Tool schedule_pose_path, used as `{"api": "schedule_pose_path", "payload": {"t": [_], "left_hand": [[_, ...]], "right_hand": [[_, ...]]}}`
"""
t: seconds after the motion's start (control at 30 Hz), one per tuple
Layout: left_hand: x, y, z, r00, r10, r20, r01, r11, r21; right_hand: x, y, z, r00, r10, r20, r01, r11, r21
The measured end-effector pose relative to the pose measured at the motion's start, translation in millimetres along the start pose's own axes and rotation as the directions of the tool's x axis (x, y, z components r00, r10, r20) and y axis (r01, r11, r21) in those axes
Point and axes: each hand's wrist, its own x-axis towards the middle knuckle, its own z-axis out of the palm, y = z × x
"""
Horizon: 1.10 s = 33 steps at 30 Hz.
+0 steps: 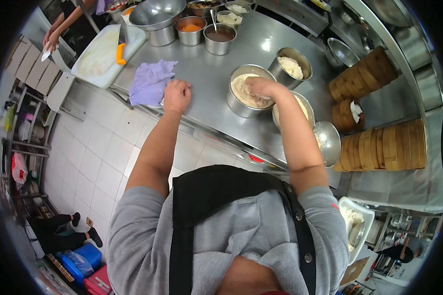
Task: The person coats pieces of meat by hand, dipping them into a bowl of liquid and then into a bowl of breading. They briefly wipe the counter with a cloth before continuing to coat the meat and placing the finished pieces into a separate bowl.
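Note:
My right hand [262,88] reaches down into a steel pot [247,112] of pale, crumb-like powder [241,87]. Its fingers are bent and coated with the powder; what they close on is hidden. Near the counter's front edge, my left hand [177,95] rests in a loose fist, with nothing visible in it. Just beside that hand lies a crumpled purple cloth [151,82]. Behind the powder pot stands another steel pot [306,69] holding a whitish mass [291,67]. A third bowl [305,105] of pale contents is partly covered by my right forearm.
At the left, an orange-handled knife [120,51] lies on a white cutting board [96,54]. Steel containers [219,47] of sauces and ingredients line the back. Bamboo steamers [384,147] are stacked at the right. Another person's hands [51,39] show at the upper left.

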Motion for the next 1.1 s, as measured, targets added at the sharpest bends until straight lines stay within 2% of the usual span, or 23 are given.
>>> {"api": "schedule_pose_path", "payload": {"t": [0.1, 0.13, 0.2, 0.3, 0.4, 0.5, 0.6, 0.7, 0.73, 0.83, 0.93, 1.03, 1.1], "left_hand": [[-4, -1, 1, 1.000, 0.006, -0.005, -0.006, 1.000, 0.001], [-3, 0, 1, 1.000, 0.005, -0.007, -0.005, 1.000, 0.004], [-4, 2, 0, 1.000, 0.003, 0.003, -0.003, 1.000, 0.009], [-3, 2, -1, 1.000, -0.006, 0.012, 0.006, 1.000, 0.016], [-3, 1, 1, 1.000, -0.006, 0.009, 0.006, 1.000, 0.008], [-2, -1, 1, 1.000, -0.005, 0.007, 0.005, 1.000, -0.001], [-5, -2, 2, 1.000, -0.013, 0.019, 0.013, 1.000, -0.013], [-3, -1, 1, 1.000, -0.013, 0.025, 0.014, 1.000, -0.006], [-3, 0, 0, 1.000, -0.013, 0.027, 0.013, 1.000, -0.008], [-4, 1, 0, 0.999, -0.014, 0.030, 0.015, 1.000, -0.012], [-3, 2, -1, 0.999, -0.014, 0.033, 0.014, 1.000, 0.007], [-3, 2, -1, 0.999, -0.016, 0.034, 0.015, 1.000, 0.019], [-4, 2, -1, 0.999, -0.015, 0.031, 0.014, 1.000, 0.012]], "right_hand": [[5, -12, -6, 0.995, 0.087, 0.044, -0.096, 0.938, 0.332], [18, -10, 0, 0.999, 0.032, 0.015, -0.034, 0.988, 0.152], [45, -5, 16, 0.996, -0.083, -0.016, 0.078, 0.973, -0.216], [52, 4, 3, 0.999, -0.016, 0.046, 0.020, 0.996, -0.088], [47, 8, 6, 0.991, 0.015, -0.133, 0.033, 0.935, 0.354], [44, 7, 4, 0.996, 0.004, -0.087, 0.006, 0.993, 0.118], [22, 3, 11, 0.942, -0.090, -0.322, 0.084, 0.996, -0.033], [-12, -29, 23, 0.953, 0.053, -0.299, -0.156, 0.931, -0.331], [-11, -29, 33, 0.919, 0.035, -0.393, -0.175, 0.928, -0.328], [-11, -30, 31, 0.919, 0.026, -0.394, -0.161, 0.936, -0.313], [-7, -32, 26, 0.927, 0.108, -0.358, -0.230, 0.920, -0.317], [7, -2, 14, 0.929, 0.059, -0.365, -0.101, 0.990, -0.098], [13, 18, 7, 0.931, -0.073, -0.358, 0.055, 0.997, -0.062]]}}
